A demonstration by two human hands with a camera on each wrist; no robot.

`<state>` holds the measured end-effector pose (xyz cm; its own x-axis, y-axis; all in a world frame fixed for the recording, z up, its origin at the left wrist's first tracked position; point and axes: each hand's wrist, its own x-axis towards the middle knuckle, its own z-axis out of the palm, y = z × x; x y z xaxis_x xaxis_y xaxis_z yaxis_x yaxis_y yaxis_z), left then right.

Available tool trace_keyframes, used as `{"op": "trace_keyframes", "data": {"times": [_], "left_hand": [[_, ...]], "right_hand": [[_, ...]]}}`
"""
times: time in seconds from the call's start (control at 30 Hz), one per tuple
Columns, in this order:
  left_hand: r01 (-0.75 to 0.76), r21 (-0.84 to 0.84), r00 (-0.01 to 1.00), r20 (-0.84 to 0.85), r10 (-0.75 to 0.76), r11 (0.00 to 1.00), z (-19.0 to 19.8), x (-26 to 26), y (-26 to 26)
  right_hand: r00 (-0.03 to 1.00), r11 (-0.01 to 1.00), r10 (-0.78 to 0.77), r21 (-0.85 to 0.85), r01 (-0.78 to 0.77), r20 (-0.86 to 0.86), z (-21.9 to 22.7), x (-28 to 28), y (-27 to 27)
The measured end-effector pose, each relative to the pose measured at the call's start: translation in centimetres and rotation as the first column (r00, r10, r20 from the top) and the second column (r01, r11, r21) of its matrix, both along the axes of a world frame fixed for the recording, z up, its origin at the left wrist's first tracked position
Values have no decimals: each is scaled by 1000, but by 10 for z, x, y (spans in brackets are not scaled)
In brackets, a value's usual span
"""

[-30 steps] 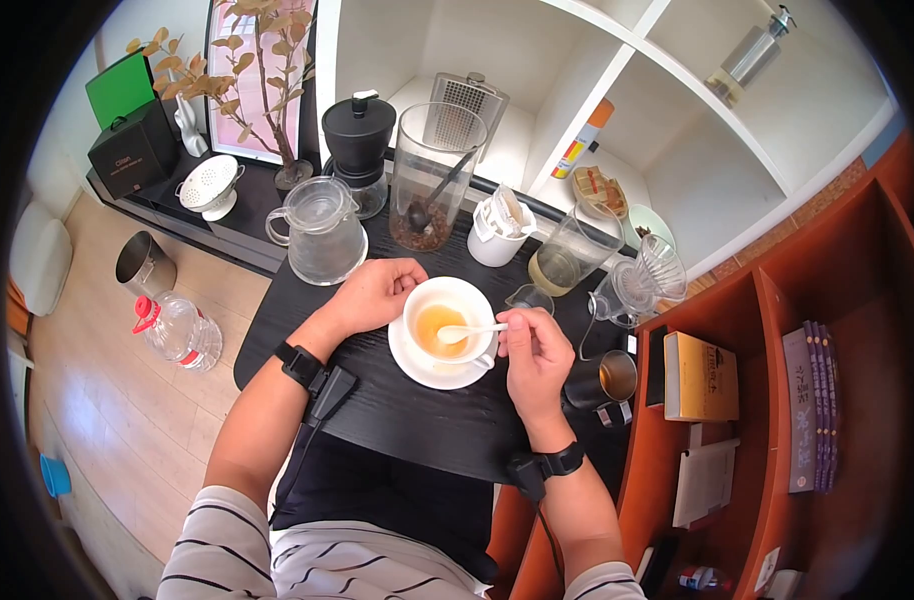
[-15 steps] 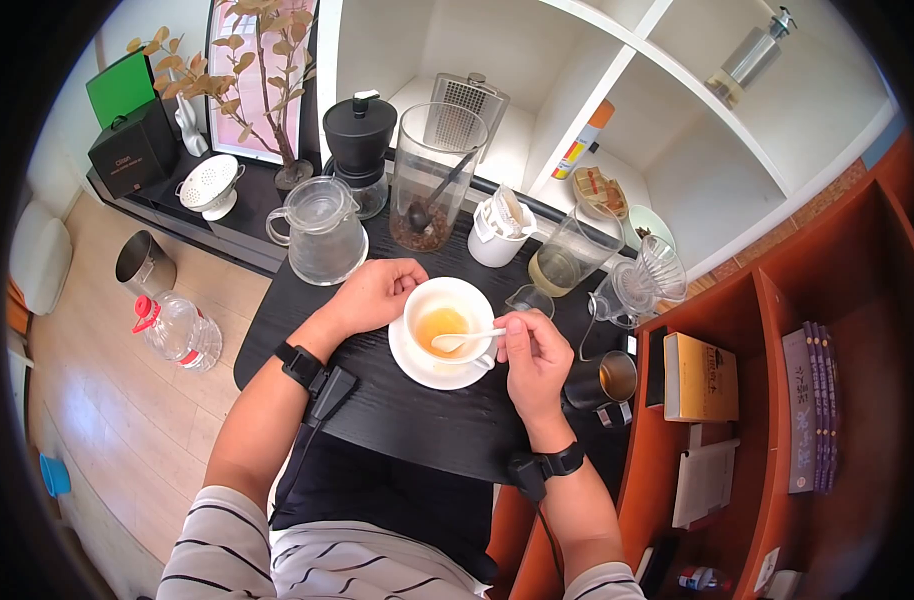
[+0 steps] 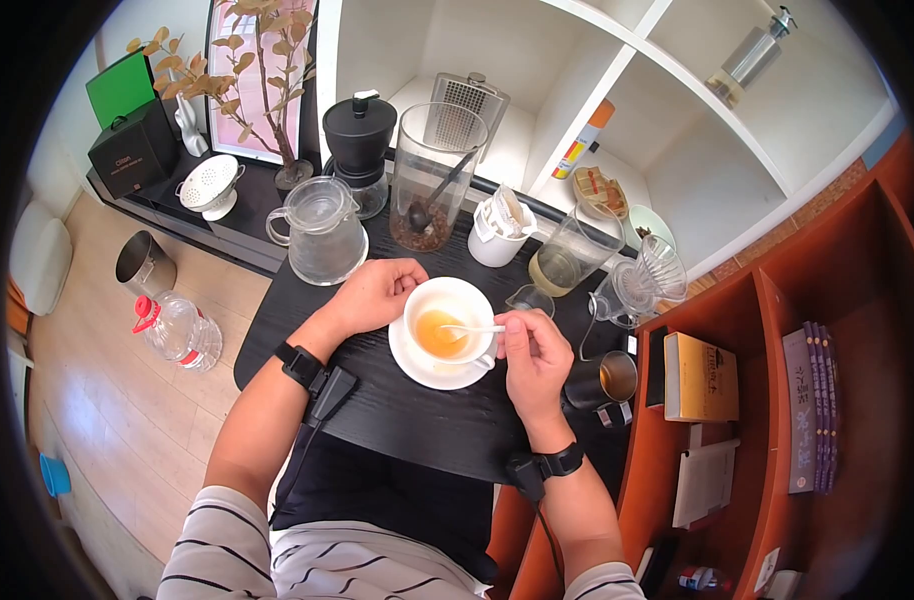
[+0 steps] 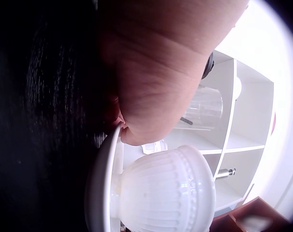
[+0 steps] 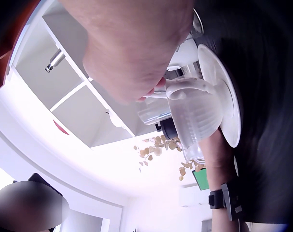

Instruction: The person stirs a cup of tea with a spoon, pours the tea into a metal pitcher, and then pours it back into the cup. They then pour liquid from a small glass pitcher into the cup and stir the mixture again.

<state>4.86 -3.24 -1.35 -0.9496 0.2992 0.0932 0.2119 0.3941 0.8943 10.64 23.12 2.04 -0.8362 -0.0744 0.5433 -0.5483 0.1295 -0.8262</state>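
A white cup (image 3: 465, 296) of amber liquid stands on a white saucer (image 3: 405, 362) at the table's middle. My right hand (image 3: 537, 362) pinches the handle of a small white spoon (image 3: 482, 328) between thumb and fingers, over the cup's right rim; its bowl dips in the liquid. Over on the left, my left hand (image 3: 382, 292) holds the saucer's edge with thumb and fingertips. From the left wrist, the ribbed side of the cup (image 4: 161, 188) and the saucer's rim (image 4: 102, 179) show beside that hand. The right wrist view shows the cup's handle (image 5: 190, 86) beneath the right hand.
Behind the cup are a glass pitcher (image 3: 322, 240), a black hand grinder (image 3: 359, 130), a tall glass (image 3: 432, 175) with a dark spoon, and a white mug (image 3: 497, 240) with a drip bag. A small glass (image 3: 530, 298) and a metal pitcher (image 3: 617, 375) flank my right hand.
The spoon's bowl has moved about within the liquid, toward the cup's near side and then back to the right and deeper. Both hands stay nearly in place.
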Motion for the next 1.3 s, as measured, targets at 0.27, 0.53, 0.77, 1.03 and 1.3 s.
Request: {"op": "trace_keyframes", "data": {"times": [0.27, 0.53, 0.77, 1.03, 1.3], "left_hand": [[10, 0, 1000, 0, -10, 1000, 1, 0, -1], [4, -4, 1000, 6, -4, 1000, 0, 0, 0], [-13, 27, 999, -30, 13, 1000, 1, 1, 2], [0, -15, 1000, 4, 0, 1000, 3, 1, 0], [3, 5, 1000, 8, -3, 1000, 1, 1, 0]], "right_hand": [[999, 999, 31, 6, -31, 21, 0, 2, 3], [999, 999, -30, -22, 31, 40, -2, 1, 1], [999, 999, -48, 1, 48, 18, -3, 0, 1], [998, 998, -57, 4, 57, 18, -2, 0, 0], [998, 999, -49, -12, 49, 28, -3, 0, 0]]}}
